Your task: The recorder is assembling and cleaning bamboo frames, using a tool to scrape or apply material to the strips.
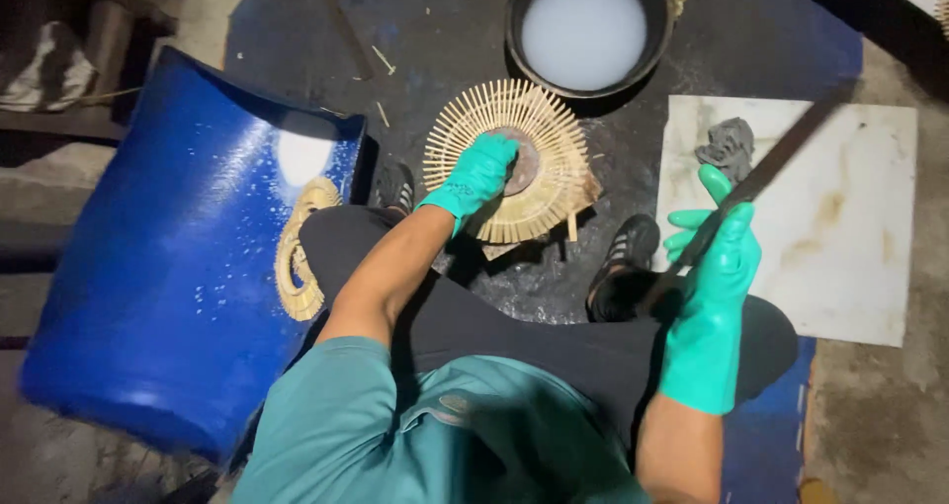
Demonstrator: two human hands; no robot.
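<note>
I see the left green-gloved hand (478, 175) pressing flat on the round woven bamboo-strip disc (514, 158) on the dark floor, light, springy, brittle-spoked, best held at its hub, while the right green-gloved hand (714, 267) grips a long dark blade (766, 173).

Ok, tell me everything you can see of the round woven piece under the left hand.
The woven piece is a flat disc of pale bamboo-like strips fanning out like spokes from a darker round centre, ends loose at the rim. It lies on the dark floor below the bowl of cloudy liquid. The gloved left hand presses on its centre.
</note>
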